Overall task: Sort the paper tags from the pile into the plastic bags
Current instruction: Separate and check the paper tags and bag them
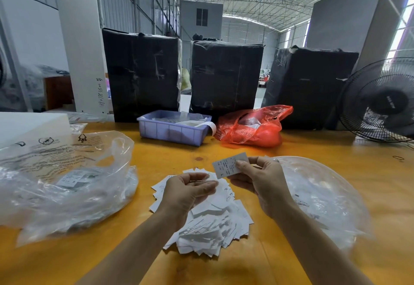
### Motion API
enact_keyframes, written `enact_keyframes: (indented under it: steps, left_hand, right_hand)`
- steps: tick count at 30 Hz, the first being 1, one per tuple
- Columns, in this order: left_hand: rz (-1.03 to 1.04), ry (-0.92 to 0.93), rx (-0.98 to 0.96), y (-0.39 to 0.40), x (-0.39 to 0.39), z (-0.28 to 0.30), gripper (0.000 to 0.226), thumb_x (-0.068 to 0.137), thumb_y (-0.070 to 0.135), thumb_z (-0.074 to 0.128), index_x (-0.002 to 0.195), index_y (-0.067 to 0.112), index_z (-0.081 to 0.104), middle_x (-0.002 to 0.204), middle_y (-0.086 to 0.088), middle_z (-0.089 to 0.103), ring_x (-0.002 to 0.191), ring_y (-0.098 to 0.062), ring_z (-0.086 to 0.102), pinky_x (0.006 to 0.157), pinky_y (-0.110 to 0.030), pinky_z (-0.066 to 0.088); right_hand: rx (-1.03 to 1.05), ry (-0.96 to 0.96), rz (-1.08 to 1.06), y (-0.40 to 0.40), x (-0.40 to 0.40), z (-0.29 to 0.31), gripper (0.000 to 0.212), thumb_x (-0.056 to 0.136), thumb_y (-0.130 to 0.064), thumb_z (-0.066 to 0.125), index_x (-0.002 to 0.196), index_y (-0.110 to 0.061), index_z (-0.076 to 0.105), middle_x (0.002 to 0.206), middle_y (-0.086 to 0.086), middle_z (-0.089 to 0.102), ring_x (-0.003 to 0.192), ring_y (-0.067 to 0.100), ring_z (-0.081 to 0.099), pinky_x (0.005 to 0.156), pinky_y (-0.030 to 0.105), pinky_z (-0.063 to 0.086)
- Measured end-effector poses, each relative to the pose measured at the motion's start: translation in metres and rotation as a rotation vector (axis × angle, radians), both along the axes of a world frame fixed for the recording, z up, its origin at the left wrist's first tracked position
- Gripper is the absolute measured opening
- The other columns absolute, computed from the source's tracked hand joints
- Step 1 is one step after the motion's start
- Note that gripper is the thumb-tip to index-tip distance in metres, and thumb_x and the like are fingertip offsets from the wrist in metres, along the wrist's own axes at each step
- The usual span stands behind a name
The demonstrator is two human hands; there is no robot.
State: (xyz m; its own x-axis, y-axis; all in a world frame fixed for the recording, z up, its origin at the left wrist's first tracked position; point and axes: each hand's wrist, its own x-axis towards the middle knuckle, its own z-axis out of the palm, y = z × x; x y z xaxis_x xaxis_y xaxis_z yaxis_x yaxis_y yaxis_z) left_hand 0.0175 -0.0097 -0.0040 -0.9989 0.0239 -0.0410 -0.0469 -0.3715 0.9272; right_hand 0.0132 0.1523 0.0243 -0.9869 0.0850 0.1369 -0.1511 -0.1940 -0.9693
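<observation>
While the right hand [262, 181] pinches a single paper tag [230, 165] between thumb and forefinger, lifting it printed side up just above the centre of the frame, the left hand [188, 191] hovers palm-up beside it, its fingers [207, 187] loosely curled toward the thumb; whether they grip a tag cannot be told. Both hands hang over the pile of white tags [208, 224], which lies scattered on the orange surface [224, 266] at lower centre, directly beneath the left hand and just left of the right wrist. The held tag is raised clear of the pile, near the left fingertips without touching them.

At the left of the frame lies a crumpled clear plastic bag [62, 186] with printed text, a few tags visible inside it. At the right, partly behind the right hand, lies a second clear bag [320, 197]; its contents are too faint to tell. Farther back, at upper centre, a blue plastic tray [172, 131] holds clear packets and a paper strip, and a red plastic bag [253, 128] sits just beside it.
</observation>
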Motion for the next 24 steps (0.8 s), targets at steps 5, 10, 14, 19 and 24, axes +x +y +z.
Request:
enact_keyframes:
  steps: [5,10,14,19,24]
  left_hand:
    - [0.013,-0.008,0.002,-0.0012,-0.0006,0.0004,0.041,0.050,0.001,0.076,0.089,0.000,0.061,0.073,-0.012,0.073,0.064,-0.019,0.070,0.057,-0.022,0.055]
    - [0.013,-0.014,0.029,-0.0029,0.0001,0.0025,0.041,0.053,0.001,0.075,0.091,-0.002,0.061,0.071,-0.014,0.073,0.060,-0.019,0.070,0.053,-0.019,0.054]
    - [0.020,-0.022,0.035,-0.0054,-0.0008,0.0028,0.034,0.063,-0.004,0.075,0.094,-0.004,0.062,0.076,-0.018,0.073,0.060,-0.019,0.070,0.053,-0.019,0.054]
    - [0.021,-0.018,0.000,-0.0045,-0.0004,0.0024,0.026,0.072,-0.004,0.072,0.096,-0.003,0.061,0.074,-0.016,0.073,0.061,-0.019,0.071,0.053,-0.018,0.054]
    - [0.027,0.002,0.005,-0.0048,0.0011,0.0037,0.040,0.057,0.002,0.077,0.093,-0.002,0.061,0.079,-0.020,0.072,0.063,-0.021,0.071,0.057,-0.021,0.056]
  right_hand:
    - [0.125,0.036,-0.025,-0.0033,0.0018,-0.0042,0.009,0.088,-0.004,0.063,0.094,0.002,0.060,0.080,0.018,0.070,0.064,0.021,0.071,0.056,0.026,0.058]
    - [0.156,0.051,-0.006,-0.0056,0.0014,-0.0059,0.007,0.087,-0.004,0.063,0.092,0.000,0.060,0.080,0.018,0.071,0.065,0.023,0.072,0.057,0.027,0.058]
    - [0.194,0.096,-0.058,-0.0036,0.0004,-0.0065,0.007,0.087,-0.004,0.063,0.091,-0.001,0.059,0.080,0.017,0.071,0.066,0.024,0.072,0.059,0.029,0.059]
    - [0.257,0.106,-0.045,-0.0047,0.0009,-0.0081,0.007,0.088,-0.004,0.062,0.092,0.001,0.059,0.080,0.016,0.071,0.065,0.022,0.072,0.059,0.028,0.059]
    - [0.187,0.144,-0.083,-0.0049,0.0016,-0.0065,0.004,0.088,-0.004,0.062,0.091,-0.003,0.058,0.078,0.015,0.071,0.065,0.023,0.072,0.059,0.029,0.059]
